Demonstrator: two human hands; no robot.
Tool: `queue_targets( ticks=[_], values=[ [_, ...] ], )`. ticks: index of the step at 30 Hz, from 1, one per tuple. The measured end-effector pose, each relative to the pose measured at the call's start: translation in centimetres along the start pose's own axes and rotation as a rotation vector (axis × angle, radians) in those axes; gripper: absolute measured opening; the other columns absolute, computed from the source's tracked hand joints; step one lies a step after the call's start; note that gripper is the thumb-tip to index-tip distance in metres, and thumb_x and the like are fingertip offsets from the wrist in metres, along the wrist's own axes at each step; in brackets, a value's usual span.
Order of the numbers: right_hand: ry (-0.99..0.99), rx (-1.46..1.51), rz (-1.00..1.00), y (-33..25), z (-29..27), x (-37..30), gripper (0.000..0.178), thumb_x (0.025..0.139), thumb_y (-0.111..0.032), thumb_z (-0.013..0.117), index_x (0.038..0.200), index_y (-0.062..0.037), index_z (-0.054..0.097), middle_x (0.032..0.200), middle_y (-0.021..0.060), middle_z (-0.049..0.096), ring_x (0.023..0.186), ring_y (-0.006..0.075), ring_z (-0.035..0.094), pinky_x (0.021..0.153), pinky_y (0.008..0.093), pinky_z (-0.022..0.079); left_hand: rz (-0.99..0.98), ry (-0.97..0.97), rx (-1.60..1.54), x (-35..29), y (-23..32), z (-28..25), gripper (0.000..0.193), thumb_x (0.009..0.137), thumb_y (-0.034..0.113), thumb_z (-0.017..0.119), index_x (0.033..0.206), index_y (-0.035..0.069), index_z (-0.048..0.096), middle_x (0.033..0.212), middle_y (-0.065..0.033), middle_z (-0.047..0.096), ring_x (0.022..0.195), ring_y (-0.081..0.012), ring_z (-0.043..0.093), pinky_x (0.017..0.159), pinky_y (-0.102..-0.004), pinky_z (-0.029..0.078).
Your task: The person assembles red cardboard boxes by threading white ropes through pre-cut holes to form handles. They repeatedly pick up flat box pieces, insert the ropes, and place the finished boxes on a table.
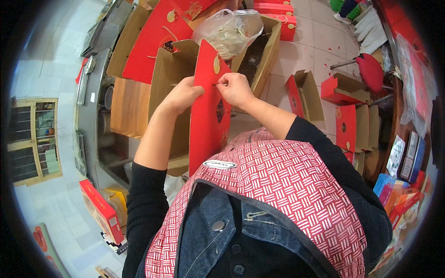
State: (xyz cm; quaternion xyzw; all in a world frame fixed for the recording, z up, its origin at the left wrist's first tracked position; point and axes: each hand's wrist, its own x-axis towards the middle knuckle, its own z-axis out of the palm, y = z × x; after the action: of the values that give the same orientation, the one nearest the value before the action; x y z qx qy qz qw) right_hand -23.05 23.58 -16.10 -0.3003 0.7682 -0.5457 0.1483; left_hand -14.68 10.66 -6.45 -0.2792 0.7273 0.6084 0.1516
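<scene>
In front of my body stands an opened red cardboard box (209, 116) with a brown inside. My left hand (181, 96) is closed at the inner side of its red panel, the thumb against the panel. What those fingers grip is hidden, though a short pale bit shows beside them. On the panel's outer face my right hand (235, 89) pinches close to the surface. A tiny dark end shows at its fingertips, too small to name. Just beyond the hands, a clear plastic bag (229, 28) of pale, stringy material sits on a brown carton (270, 51).
Another red box (157, 41) with pale cord loops stands at the far left, near a wooden block (130, 107). Several open red boxes (306, 95) stand on the tiled floor at right, near a red-seated stool (370, 72). A metal counter (99, 88) runs along the left.
</scene>
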Motion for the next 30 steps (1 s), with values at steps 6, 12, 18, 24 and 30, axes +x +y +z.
queue_targets(
  ticks=[6, 12, 18, 24, 30],
  values=[
    [-0.094, -0.191, -0.092, -0.3, 1.0, 0.5, 0.012, 0.061, -0.006, 0.052, 0.063, 0.0005, 0.061, 0.069, 0.0234, 0.058, 0.070, 0.0382, 0.059, 0.066, 0.0457, 0.047, 0.149, -0.009, 0.009, -0.1, -1.0, 0.5, 0.029, 0.078, 0.004, 0.046, 0.105, 0.000, 0.055, 0.092, -0.0046, 0.060, 0.083, -0.0124, 0.056, 0.075, -0.0278, 0.045],
    [-0.021, 0.058, -0.129, -0.5, 4.6, -0.4, 0.008, 0.062, 0.000, 0.053, 0.068, 0.0037, 0.058, 0.072, 0.0260, 0.058, 0.073, 0.0414, 0.059, 0.067, 0.0465, 0.048, -0.082, 0.114, -0.454, -0.6, -3.8, -1.4, 0.039, 0.090, 0.032, 0.046, 0.117, 0.004, 0.049, 0.109, -0.0091, 0.057, 0.095, -0.0198, 0.057, 0.081, -0.0348, 0.047],
    [-0.117, 0.023, -0.117, -1.0, 5.3, 0.2, 0.012, 0.068, -0.002, 0.054, 0.078, 0.0046, 0.051, 0.075, 0.0256, 0.057, 0.076, 0.0410, 0.057, 0.068, 0.0467, 0.046, -0.038, 0.141, -0.374, 3.8, -10.9, -3.5, 0.041, 0.090, 0.036, 0.044, 0.116, 0.005, 0.049, 0.109, -0.0107, 0.057, 0.095, -0.0232, 0.057, 0.081, -0.0376, 0.047],
    [-0.223, -0.138, -0.217, 1.8, 5.2, -1.3, 0.018, 0.080, -0.014, 0.047, 0.082, 0.0020, 0.053, 0.087, 0.0217, 0.058, 0.084, 0.0374, 0.057, 0.072, 0.0455, 0.045, -0.060, 0.350, -0.440, 2.4, -9.2, -1.3, 0.043, 0.091, 0.035, 0.042, 0.118, 0.002, 0.047, 0.110, -0.0113, 0.056, 0.095, -0.0245, 0.056, 0.082, -0.0391, 0.046],
    [-0.244, -0.169, -0.095, 5.9, 7.6, -2.0, 0.020, 0.078, -0.016, 0.046, 0.085, -0.0028, 0.059, 0.093, 0.0164, 0.060, 0.090, 0.0339, 0.058, 0.075, 0.0425, 0.047, 0.210, 0.315, 0.191, -8.2, -5.2, 3.8, 0.038, 0.087, 0.010, 0.045, 0.122, -0.004, 0.040, 0.115, -0.0147, 0.052, 0.102, -0.0232, 0.053, 0.090, -0.0363, 0.041]
  ],
)
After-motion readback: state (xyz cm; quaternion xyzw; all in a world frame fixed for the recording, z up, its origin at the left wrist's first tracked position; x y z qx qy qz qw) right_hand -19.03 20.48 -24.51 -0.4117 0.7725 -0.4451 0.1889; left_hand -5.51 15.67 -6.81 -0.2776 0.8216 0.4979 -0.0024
